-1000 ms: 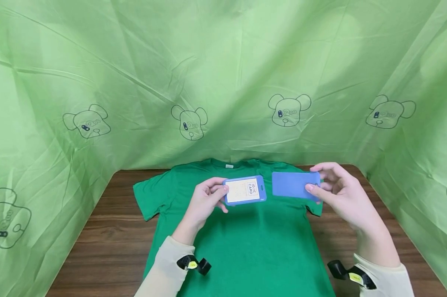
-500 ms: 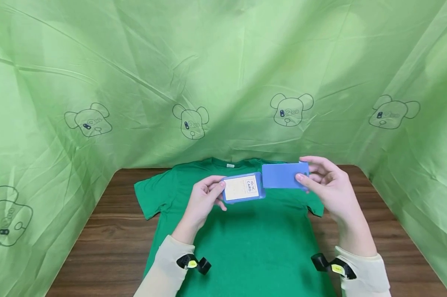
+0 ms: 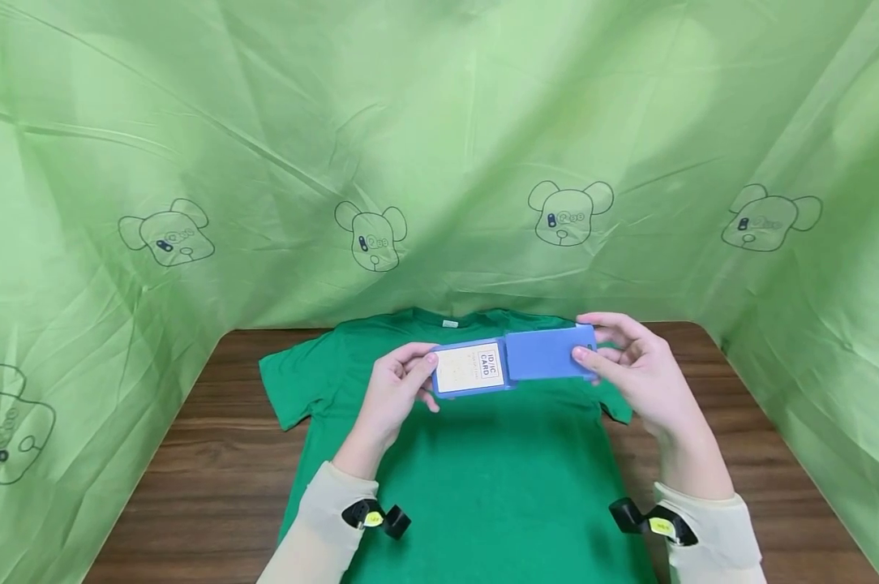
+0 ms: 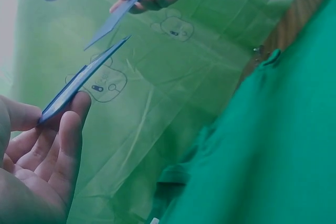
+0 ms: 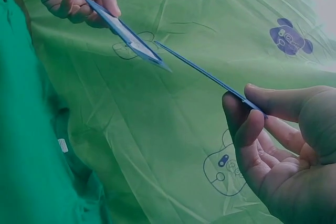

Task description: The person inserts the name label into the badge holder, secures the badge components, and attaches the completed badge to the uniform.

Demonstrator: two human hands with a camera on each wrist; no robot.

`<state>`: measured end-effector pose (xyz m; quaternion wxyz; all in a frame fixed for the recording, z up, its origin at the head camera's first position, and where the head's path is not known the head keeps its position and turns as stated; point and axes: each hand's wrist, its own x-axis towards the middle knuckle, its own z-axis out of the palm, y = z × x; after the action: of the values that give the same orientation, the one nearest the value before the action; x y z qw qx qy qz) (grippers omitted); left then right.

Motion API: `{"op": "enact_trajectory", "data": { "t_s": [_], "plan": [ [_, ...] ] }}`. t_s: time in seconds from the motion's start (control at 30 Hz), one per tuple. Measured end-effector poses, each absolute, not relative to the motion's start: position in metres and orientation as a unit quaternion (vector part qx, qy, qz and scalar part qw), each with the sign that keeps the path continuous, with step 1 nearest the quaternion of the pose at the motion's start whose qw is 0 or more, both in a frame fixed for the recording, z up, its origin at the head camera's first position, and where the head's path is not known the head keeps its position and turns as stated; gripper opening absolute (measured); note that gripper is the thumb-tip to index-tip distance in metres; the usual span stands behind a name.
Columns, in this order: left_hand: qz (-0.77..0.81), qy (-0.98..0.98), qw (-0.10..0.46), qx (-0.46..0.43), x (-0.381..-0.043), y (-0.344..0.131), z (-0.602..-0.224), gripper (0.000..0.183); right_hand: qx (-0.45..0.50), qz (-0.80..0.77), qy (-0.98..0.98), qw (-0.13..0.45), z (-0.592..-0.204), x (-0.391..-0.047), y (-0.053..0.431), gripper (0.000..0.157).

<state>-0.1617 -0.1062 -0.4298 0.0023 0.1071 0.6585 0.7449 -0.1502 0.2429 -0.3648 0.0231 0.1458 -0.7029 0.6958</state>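
Observation:
In the head view my left hand (image 3: 393,388) pinches the left end of a blue ID card holder (image 3: 472,367), thumb on top. A white insert printed "ID/IC CARD" fills its frame. My right hand (image 3: 632,361) pinches the right end of a flat, plain blue cover (image 3: 547,354). The cover's left edge overlaps the card holder's right end in the head view. Both wrist views show a small gap between the card holder (image 4: 79,85) and the cover (image 5: 205,73). Both pieces are held up over a green T-shirt (image 3: 476,478).
The T-shirt lies spread out on a dark wooden table (image 3: 199,470), collar at the far side. A light green cloth (image 3: 439,146) with bear-head outlines hangs around the back and sides. A small wrist camera (image 3: 377,517) sits on each sleeve.
My right hand has moved left with the blue cover, bringing it from apart to the card holder's right end. The left hand has shifted only slightly left.

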Motion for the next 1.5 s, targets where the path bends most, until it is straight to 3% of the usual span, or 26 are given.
{"op": "enact_trajectory", "data": {
  "t_s": [1.5],
  "plan": [
    [0.741, 0.664, 0.008, 0.102, -0.160, -0.108, -0.426, 0.028, 0.158, 0.678, -0.718, -0.016, -0.376, -0.157, 0.238, 0.037]
  ]
}}
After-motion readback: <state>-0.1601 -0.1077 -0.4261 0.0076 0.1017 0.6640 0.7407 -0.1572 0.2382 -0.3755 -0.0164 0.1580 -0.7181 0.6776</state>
